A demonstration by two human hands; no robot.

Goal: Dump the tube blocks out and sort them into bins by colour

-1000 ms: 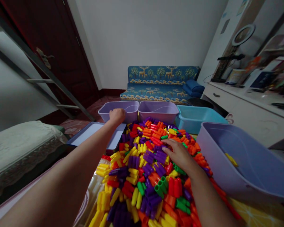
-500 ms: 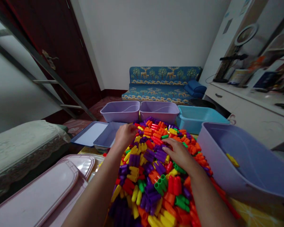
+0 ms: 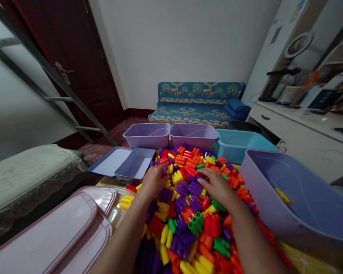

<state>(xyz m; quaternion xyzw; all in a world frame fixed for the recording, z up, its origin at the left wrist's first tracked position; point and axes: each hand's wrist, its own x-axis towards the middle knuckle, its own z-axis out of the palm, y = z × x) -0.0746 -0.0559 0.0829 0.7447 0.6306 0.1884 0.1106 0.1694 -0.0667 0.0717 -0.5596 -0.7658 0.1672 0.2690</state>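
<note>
Behind everything, a blue sofa [image 3: 192,109] faces me — nearer, coloured plastic pieces [image 3: 194,201] heap the surface [image 3: 307,259] beside 4 bins [image 3: 231,152]. My left hand [image 3: 155,179] is half-curled, my right hand [image 3: 217,185] partly open, both at the pieces — I can't tell whether either grips any.

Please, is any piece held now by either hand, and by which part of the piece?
It cannot be told: the left hand and right hand are both at the pile of plastic pieces, but no grip shows clearly.
</note>
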